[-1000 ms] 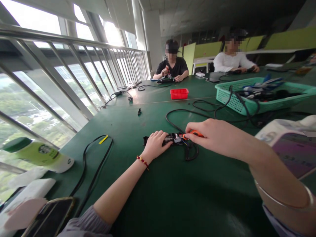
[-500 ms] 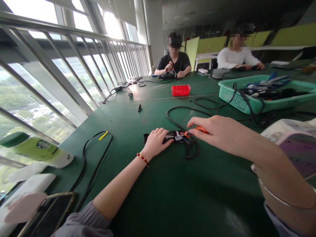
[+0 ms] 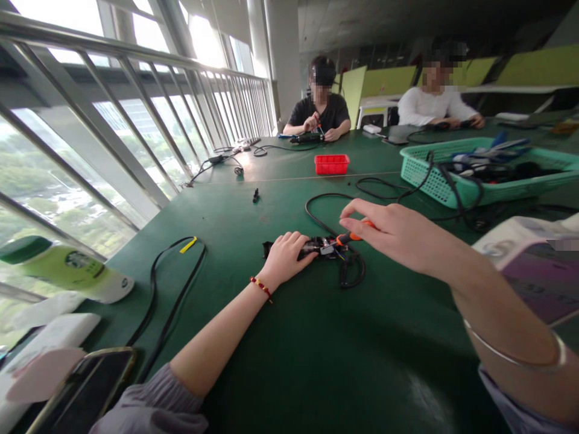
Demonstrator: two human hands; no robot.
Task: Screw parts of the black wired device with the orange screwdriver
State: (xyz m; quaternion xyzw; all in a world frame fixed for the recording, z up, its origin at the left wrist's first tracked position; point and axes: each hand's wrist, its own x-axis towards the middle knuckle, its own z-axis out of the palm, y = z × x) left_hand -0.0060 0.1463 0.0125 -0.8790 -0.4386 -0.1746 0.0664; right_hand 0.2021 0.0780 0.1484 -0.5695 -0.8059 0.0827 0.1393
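On the green table [image 3: 316, 337] lies a black corded power tool [image 3: 312, 246] with its housing open, so that wires and metal parts show. My left hand [image 3: 287, 256] is closed over its left part and presses it to the table. An orange-handled screwdriver [image 3: 347, 237] is held in my right hand [image 3: 384, 232], between thumb and fingers. The shaft slants down to the left, its tip at the tool's exposed inside; the exact contact point is too small to tell. A black cable [image 3: 362, 271] loops beside the tool's right end.
A red tray [image 3: 332, 164] and a small black part [image 3: 256, 195] lie beyond my hands. At right stands a teal basket [image 3: 434, 181] with cables and gloves. A bottle [image 3: 67, 268], phone [image 3: 85, 392] and black strap [image 3: 156, 289] are at left. Two people sit across.
My right hand has risen slightly and tilted the screwdriver more steeply, its handle higher above the tool. My left hand stays on the power tool.
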